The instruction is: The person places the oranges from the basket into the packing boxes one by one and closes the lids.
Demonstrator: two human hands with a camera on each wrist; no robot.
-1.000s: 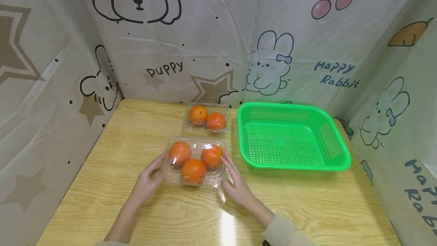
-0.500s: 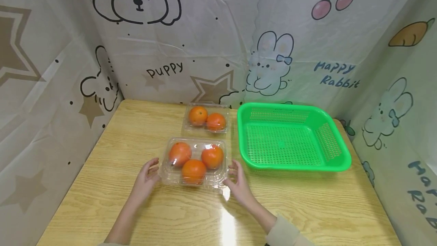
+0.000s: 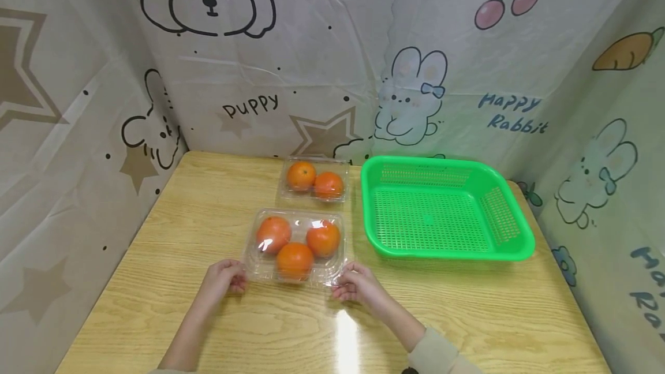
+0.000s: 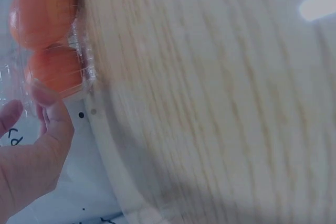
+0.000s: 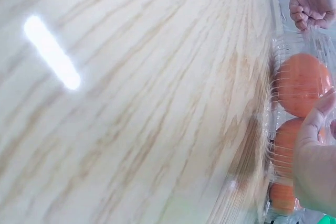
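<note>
A clear plastic clamshell box (image 3: 301, 218) with three round orange fruits (image 3: 294, 260) stands on the table in the head view, its lid down. My left hand (image 3: 223, 279) is at the front left corner, fingers curled and pinching its edge. At the front right corner, my right hand (image 3: 361, 287) pinches the edge between thumb and fingers. The left wrist view shows my left thumb and forefinger (image 4: 47, 95) beside the box. In the right wrist view both hands are at the box's two ends. Fingertips are partly hidden or blurred against the clear plastic.
Directly behind stands a second clear box (image 3: 340, 167) holding two orange fruits (image 3: 302, 176). A green plastic basket (image 3: 449, 257) with perforated walls is to the right, near the back edge. Printed curtains (image 3: 312, 62) close in the wooden table (image 3: 171, 281) at the back and sides.
Both hands have come down from the box's sides toward me, to its front corners, and their fingers have curled in. The boxes and the basket have stayed in place.
</note>
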